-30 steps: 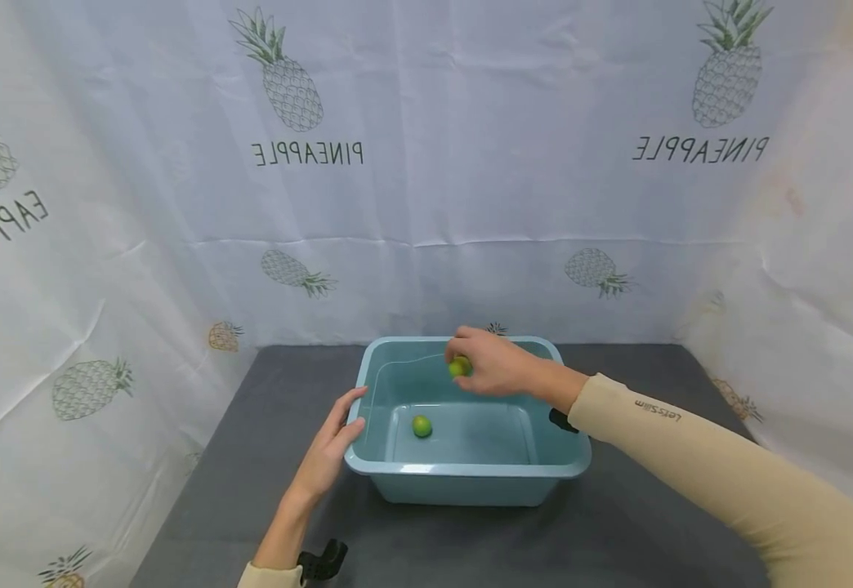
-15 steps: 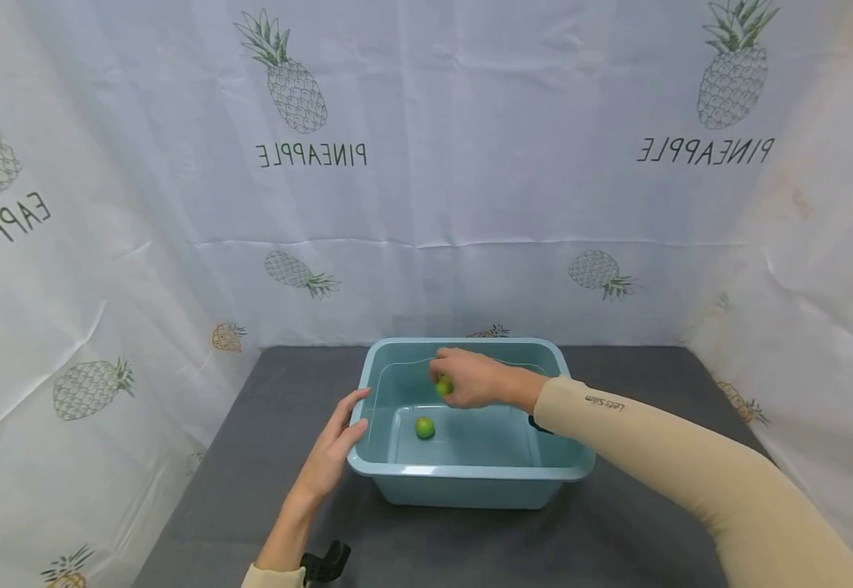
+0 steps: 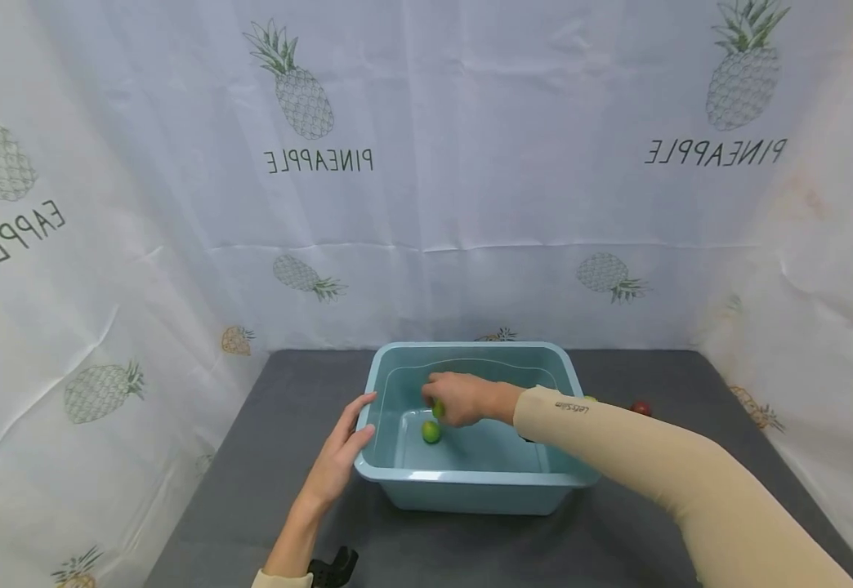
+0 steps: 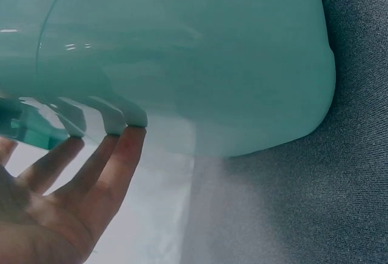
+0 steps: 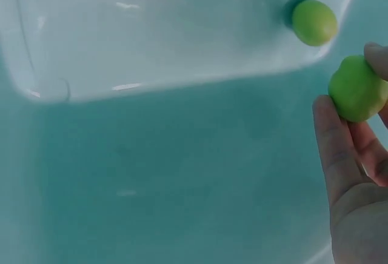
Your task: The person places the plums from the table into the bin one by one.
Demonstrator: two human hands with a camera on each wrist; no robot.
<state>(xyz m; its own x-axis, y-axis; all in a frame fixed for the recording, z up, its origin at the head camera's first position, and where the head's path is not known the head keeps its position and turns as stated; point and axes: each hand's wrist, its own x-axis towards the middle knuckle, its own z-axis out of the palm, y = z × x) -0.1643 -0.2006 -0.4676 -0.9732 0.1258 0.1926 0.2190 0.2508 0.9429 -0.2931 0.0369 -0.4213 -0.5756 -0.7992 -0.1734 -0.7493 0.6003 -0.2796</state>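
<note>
A light blue plastic basin (image 3: 478, 495) stands on the dark grey tabletop. My left hand (image 3: 334, 461) is at its left side, thumb and index fingertip at the rim; in the left wrist view several nearly straight fingers (image 4: 118, 170) touch its outer wall. Inside the basin, my right hand (image 3: 463, 398) pinches a green lime (image 5: 359, 88) between thumb and fingers. Another lime (image 3: 431, 432) lies on the basin's floor at the left, just below the held one in the head view; in the right wrist view this lime (image 5: 314, 22) sits near a floor corner.
Right of the basin, a small red round thing (image 3: 641, 407) shows behind the right sleeve (image 3: 618, 433). A yellow-green thing (image 3: 590, 398) peeks out by the basin's right rim, mostly hidden. White pineapple-print cloth (image 3: 471, 204) hangs behind the table and at both sides.
My right hand has moved left and down into the basin with the lime, close to the other one. The red thing has come into view. My left hand stays at the rim.
</note>
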